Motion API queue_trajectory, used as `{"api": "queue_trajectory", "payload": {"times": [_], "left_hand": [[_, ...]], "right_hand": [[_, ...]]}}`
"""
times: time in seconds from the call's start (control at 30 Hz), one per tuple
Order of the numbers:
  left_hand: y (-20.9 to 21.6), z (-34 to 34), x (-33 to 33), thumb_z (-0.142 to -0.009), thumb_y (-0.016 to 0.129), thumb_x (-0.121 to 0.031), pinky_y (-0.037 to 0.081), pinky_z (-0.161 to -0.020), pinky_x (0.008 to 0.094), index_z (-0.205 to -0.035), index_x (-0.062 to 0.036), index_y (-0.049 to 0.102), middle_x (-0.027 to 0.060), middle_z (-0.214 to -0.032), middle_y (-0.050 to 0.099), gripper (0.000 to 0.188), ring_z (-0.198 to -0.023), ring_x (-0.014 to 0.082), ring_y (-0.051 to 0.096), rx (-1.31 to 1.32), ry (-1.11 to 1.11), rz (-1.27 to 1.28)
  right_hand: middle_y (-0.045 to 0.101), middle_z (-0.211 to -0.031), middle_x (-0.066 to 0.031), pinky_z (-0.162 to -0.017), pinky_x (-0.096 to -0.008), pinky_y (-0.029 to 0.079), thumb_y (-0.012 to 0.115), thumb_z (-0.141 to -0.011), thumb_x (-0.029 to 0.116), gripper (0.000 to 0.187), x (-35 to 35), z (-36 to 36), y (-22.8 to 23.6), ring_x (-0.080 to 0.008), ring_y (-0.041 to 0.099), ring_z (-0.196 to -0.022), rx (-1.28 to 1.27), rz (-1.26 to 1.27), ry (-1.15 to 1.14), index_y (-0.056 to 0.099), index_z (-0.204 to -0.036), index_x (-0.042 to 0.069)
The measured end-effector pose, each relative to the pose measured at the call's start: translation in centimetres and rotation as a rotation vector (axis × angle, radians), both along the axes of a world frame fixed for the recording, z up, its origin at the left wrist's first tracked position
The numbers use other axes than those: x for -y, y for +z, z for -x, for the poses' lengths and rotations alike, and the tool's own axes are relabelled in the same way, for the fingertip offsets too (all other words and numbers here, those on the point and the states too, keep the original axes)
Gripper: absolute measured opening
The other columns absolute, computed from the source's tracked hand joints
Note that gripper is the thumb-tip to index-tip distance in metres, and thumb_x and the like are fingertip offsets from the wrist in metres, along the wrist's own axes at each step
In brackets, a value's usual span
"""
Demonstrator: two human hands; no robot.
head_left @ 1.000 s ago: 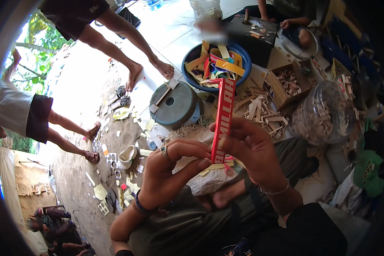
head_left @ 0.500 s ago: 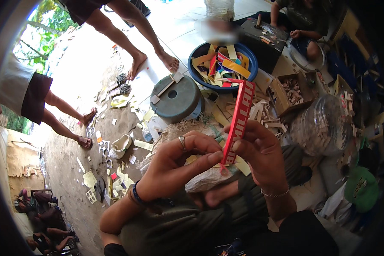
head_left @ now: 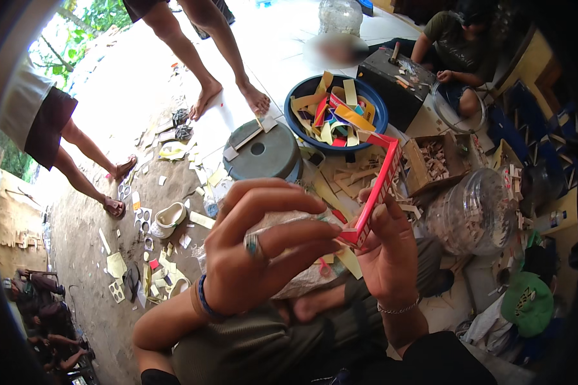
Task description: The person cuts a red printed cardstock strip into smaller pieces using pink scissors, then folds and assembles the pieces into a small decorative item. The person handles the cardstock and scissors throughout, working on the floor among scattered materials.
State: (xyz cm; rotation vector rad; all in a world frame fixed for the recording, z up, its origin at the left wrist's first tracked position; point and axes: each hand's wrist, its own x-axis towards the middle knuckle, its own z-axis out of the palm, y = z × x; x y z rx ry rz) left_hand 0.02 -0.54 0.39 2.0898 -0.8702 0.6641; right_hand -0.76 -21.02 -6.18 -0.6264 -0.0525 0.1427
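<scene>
A folded red strip of card (head_left: 377, 192) with white lettering stands tilted in front of me, bent over at its upper and lower ends. My right hand (head_left: 386, 250) grips it from the right near its lower part, thumb on the near face. My left hand (head_left: 266, 240) meets the strip's lower bent end, its fingertips together there; the thumb is mostly hidden. Below my hands a pale woven sack (head_left: 302, 273) lies across my lap.
Ahead, a blue basin (head_left: 382, 106) holds coloured card strips, beside a round grey-green block (head_left: 270, 154). To the right are a cardboard box (head_left: 424, 183) of wood pieces, a clear plastic jar (head_left: 469, 212) and a green cap (head_left: 526, 305). People stand at left; another sits far right.
The red strip has turned, showing its narrow edge and both bent ends more. My left hand has risen and turned, its back now showing. The view has shifted slightly.
</scene>
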Motion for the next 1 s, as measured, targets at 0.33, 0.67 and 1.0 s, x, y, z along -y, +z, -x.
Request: {"api": "queue_trajectory", "payload": {"times": [0.33, 0.67, 1.0], "left_hand": [[-1.3, 1.2, -0.8, -0.077, 0.081, -0.046, 0.047, -0.086, 0.0338, -0.116, -0.0238, 0.08, -0.0093, -0.118, 0.071, 0.045, -0.102, 0.0131, 0.063, 0.336, 0.12, -0.252], [-3.5, 0.5, -1.8, -0.078, 0.08, -0.048, 0.047, -0.087, 0.0351, -0.114, -0.0241, 0.079, -0.0076, -0.118, 0.072, 0.043, -0.103, 0.0146, 0.065, 0.31, 0.166, -0.167], [-3.6, 0.8, -2.5, -0.08, 0.081, -0.044, 0.047, -0.091, 0.0381, -0.103, -0.0231, 0.079, -0.0069, -0.112, 0.075, 0.031, -0.104, 0.0151, 0.067, 0.224, 0.133, -0.087]], "right_hand": [[0.07, -0.114, -0.0058, -0.096, -0.0328, 0.055, 0.069, -0.102, 0.018, 0.034, -1.6, 0.5, 1.4, -0.0135, 0.068, -0.105, -0.042, -0.033, 0.003, 0.059, -0.131, 0.004], [0.07, -0.114, -0.0055, -0.087, -0.0296, 0.054, 0.071, -0.1, 0.013, 0.033, -2.5, 0.5, 0.9, -0.012, 0.068, -0.102, -0.05, 0.074, -0.047, 0.059, -0.13, 0.004], [0.069, -0.123, -0.0095, -0.1, -0.036, 0.053, 0.074, -0.096, 0.005, 0.037, -2.6, 0.8, -0.2, -0.016, 0.066, -0.111, 0.031, 0.105, 0.021, 0.06, -0.13, 0.006]]}}
